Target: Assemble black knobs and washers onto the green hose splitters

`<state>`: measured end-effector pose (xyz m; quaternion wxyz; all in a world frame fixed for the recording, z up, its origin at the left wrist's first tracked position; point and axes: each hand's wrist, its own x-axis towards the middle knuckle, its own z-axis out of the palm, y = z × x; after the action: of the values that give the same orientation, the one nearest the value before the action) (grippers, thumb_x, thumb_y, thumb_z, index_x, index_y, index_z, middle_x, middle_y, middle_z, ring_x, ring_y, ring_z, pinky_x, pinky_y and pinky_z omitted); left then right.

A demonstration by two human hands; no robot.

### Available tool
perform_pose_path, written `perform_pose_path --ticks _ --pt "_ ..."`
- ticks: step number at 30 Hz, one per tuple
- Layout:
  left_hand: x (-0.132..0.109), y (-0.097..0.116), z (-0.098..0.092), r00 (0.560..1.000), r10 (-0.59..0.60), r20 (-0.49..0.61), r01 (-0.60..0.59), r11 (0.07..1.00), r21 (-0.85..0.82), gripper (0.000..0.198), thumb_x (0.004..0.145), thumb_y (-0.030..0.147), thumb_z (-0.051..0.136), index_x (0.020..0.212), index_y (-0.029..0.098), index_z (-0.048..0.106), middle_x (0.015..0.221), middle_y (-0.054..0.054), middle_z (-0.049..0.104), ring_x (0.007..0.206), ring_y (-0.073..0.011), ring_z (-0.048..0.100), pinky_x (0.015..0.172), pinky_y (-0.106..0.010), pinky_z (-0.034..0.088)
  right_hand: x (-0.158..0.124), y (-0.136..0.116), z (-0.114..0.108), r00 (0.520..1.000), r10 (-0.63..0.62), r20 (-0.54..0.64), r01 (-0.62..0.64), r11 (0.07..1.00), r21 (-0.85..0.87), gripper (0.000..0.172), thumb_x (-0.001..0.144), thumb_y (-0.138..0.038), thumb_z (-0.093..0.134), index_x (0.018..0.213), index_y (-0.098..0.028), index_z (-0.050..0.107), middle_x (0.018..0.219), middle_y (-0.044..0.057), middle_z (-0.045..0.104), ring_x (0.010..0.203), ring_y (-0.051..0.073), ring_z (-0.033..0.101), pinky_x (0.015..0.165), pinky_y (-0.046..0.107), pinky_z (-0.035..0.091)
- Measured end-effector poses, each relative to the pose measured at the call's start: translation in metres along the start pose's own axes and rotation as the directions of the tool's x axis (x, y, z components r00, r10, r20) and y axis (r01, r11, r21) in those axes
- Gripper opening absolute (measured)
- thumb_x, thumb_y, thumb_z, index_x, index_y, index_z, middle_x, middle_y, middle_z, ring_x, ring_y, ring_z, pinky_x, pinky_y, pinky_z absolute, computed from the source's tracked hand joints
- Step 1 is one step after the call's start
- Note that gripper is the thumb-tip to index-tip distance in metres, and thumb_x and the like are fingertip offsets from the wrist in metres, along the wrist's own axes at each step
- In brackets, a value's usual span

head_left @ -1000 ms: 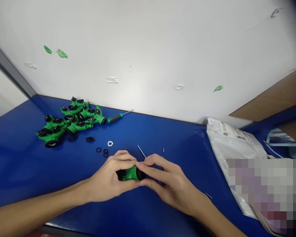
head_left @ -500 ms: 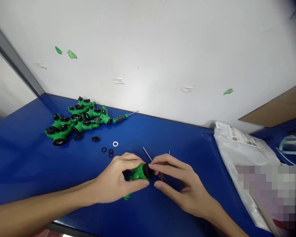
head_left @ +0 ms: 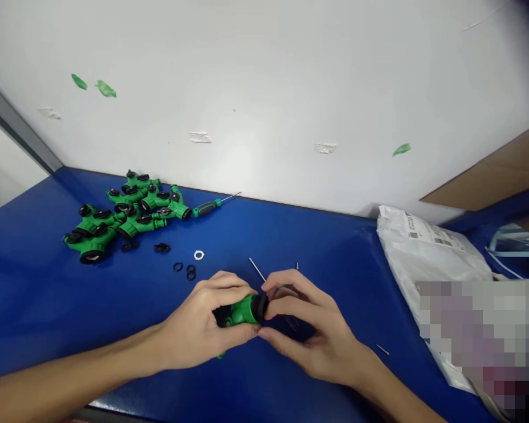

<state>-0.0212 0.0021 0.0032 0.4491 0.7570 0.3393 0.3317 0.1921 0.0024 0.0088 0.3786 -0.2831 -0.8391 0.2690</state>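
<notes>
My left hand (head_left: 207, 320) is wrapped round a green hose splitter (head_left: 242, 310), most of whose body the fingers and palm hide. A black threaded collar (head_left: 260, 308) sits at the splitter's right end. The fingertips and thumb of my right hand (head_left: 306, 323) close on that collar. Behind my right fingers the thin metal shaft of a tool (head_left: 256, 268) pokes out; its handle is mostly covered. Beyond my left hand lie a white ring (head_left: 198, 255), several black rubber rings (head_left: 191, 272) and a black valve knob (head_left: 161, 248).
Several green hose splitters with black knobs (head_left: 134, 226) are heaped at the back left. A green-handled screwdriver (head_left: 207, 208) lies beside them near the white wall (head_left: 264, 88). One screw (head_left: 382, 349) rests right of my right arm, near a white plastic bag (head_left: 397, 258).
My right fingers and thumb have closed in on the black collar from slightly apart. The view has shifted a little, and a screw now shows to the right of my right arm.
</notes>
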Motion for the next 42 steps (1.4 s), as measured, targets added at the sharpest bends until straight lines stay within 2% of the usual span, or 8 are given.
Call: perform_pose_path --ticks 4,7,13,21,27,31,35,42 --pt "0.000 0.000 0.000 1.000 0.005 -0.008 -0.005 1.000 0.012 0.012 0.086 0.024 0.069 0.093 0.015 0.071 0.086 -0.005 0.065 0.085 -0.0191 0.057 0.080 -0.034 0.047 -0.002 -0.001 -0.003 1.000 -0.026 -0.009 0.026 0.999 -0.025 0.030 0.084 -0.008 0.066 0.112 -0.019 0.062 0.106 0.009 0.067 0.087 0.017 0.068 0.075 0.029 0.059" --pt "0.000 0.000 0.001 1.000 0.019 0.006 -0.019 1.000 0.021 0.012 0.086 0.024 0.069 0.092 0.015 0.071 0.085 -0.005 0.065 0.085 -0.0197 0.058 0.081 -0.035 0.047 0.000 -0.002 -0.009 0.998 -0.017 0.065 0.017 1.000 -0.009 0.042 0.085 -0.006 0.065 0.124 -0.019 0.060 0.110 0.010 0.068 0.095 0.017 0.067 0.081 0.029 0.059" --pt "-0.002 -0.001 0.001 0.997 0.065 0.032 -0.067 0.996 0.053 0.012 0.087 0.024 0.069 0.092 0.013 0.069 0.084 -0.005 0.065 0.083 -0.0191 0.058 0.083 -0.036 0.045 0.003 -0.004 -0.019 0.977 0.002 0.213 -0.002 1.000 0.002 0.041 0.091 -0.005 0.058 0.128 -0.023 0.063 0.119 0.011 0.065 0.106 0.017 0.065 0.087 0.031 0.057" --pt "-0.002 0.000 0.002 0.998 0.063 0.032 -0.063 0.998 0.027 0.009 0.087 0.023 0.069 0.087 0.014 0.068 0.081 -0.004 0.064 0.082 -0.0185 0.058 0.082 -0.035 0.045 0.002 -0.009 -0.020 0.977 -0.022 0.210 0.036 0.997 -0.062 0.038 0.094 -0.007 0.055 0.128 -0.022 0.063 0.118 0.012 0.064 0.101 0.018 0.065 0.079 0.029 0.058" --pt "-0.003 0.002 0.004 0.997 0.076 0.016 -0.077 0.995 0.065 0.015 0.089 0.026 0.067 0.084 0.013 0.066 0.075 -0.002 0.058 0.075 -0.0171 0.053 0.078 -0.035 0.045 0.002 -0.006 -0.006 0.997 0.042 0.066 -0.036 0.995 -0.091 0.021 0.093 -0.032 0.066 0.106 -0.016 0.066 0.083 0.005 0.065 0.070 0.014 0.062 0.061 0.026 0.054" --pt "-0.001 0.003 0.004 0.996 0.084 0.022 -0.085 0.995 0.052 0.019 0.091 0.030 0.065 0.086 0.012 0.067 0.083 -0.007 0.065 0.080 -0.0194 0.056 0.079 -0.037 0.045 0.001 -0.005 0.004 0.997 0.070 -0.040 -0.076 0.983 -0.169 0.033 0.092 -0.045 0.064 0.078 -0.016 0.061 0.066 0.000 0.055 0.056 0.011 0.049 0.050 0.024 0.043" --pt "-0.002 0.002 0.005 0.996 0.091 0.020 -0.092 0.994 0.066 0.016 0.090 0.028 0.065 0.090 0.012 0.068 0.083 -0.007 0.065 0.080 -0.0193 0.056 0.078 -0.036 0.045 0.001 -0.005 0.009 0.992 0.090 -0.083 -0.106 0.971 -0.216 0.040 0.091 -0.049 0.063 0.069 -0.017 0.055 0.061 -0.001 0.053 0.053 0.010 0.046 0.048 0.024 0.038" --pt "-0.003 0.000 0.007 0.995 0.099 0.034 -0.101 0.993 0.058 0.009 0.087 0.021 0.069 0.085 0.013 0.066 0.081 -0.004 0.064 0.079 -0.0175 0.055 0.082 -0.036 0.044 0.001 -0.007 0.012 0.973 0.227 -0.031 -0.228 0.948 -0.220 0.054 0.095 -0.050 0.056 0.053 -0.018 0.045 0.050 -0.004 0.043 0.044 0.008 0.036 0.043 0.023 0.027"
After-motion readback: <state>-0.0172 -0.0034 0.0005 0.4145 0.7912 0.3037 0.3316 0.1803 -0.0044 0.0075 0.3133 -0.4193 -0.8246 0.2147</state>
